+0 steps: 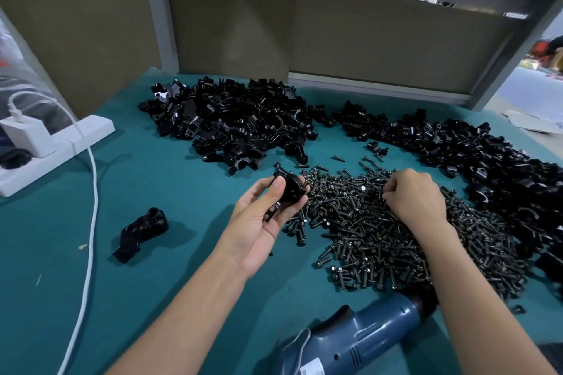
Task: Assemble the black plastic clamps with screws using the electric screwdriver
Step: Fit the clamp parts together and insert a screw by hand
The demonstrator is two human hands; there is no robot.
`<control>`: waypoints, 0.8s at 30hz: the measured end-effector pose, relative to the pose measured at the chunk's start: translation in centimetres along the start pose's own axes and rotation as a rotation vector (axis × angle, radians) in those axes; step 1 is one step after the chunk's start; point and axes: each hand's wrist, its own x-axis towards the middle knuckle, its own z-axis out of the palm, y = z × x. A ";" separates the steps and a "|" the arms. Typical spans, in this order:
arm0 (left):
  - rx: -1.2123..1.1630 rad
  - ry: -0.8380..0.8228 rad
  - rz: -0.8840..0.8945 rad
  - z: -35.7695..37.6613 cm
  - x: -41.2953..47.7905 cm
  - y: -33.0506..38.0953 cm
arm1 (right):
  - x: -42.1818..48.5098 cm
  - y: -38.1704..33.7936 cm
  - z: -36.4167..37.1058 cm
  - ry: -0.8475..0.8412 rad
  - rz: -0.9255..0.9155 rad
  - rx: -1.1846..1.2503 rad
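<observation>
Buried in screw pile (380, 222): right hand (414, 195) fingertips. Cropped at bottom, nose behind right forearm (457, 289): electric screwdriver (365, 335); label (311, 369) unreadable. Cropped at left: power strip (45, 158).

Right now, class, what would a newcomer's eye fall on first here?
Centre-right spreads a wide heap of small black metal screws, with the right hand reaching into it. Behind and to its right lie piles of black plastic clamp parts. The left hand holds one black plastic clamp beside the heap; a blue electric screwdriver lies at the near edge.
</observation>
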 end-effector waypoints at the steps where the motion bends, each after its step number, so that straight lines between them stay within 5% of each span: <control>1: -0.001 0.001 0.000 0.0 0.0 0.0 | -0.1 -0.1 -0.1 0.004 0.012 -0.046; 7: 0.000 -0.007 -0.003 0.0 0.0 0.0 | -0.4 -0.7 -1.2 0.042 -0.066 -0.008; 12: 0.097 -0.027 0.014 0.2 0.0 -0.4 | -2.3 -4.6 -2.8 -0.042 -0.155 0.550; 17: 0.160 -0.034 0.029 0.3 0.0 -0.6 | -4.7 -8.7 -3.5 0.056 -0.302 0.900; 24: 0.148 0.008 0.024 0.2 0.1 -0.4 | -5.8 -10.0 -3.2 0.104 -0.492 0.962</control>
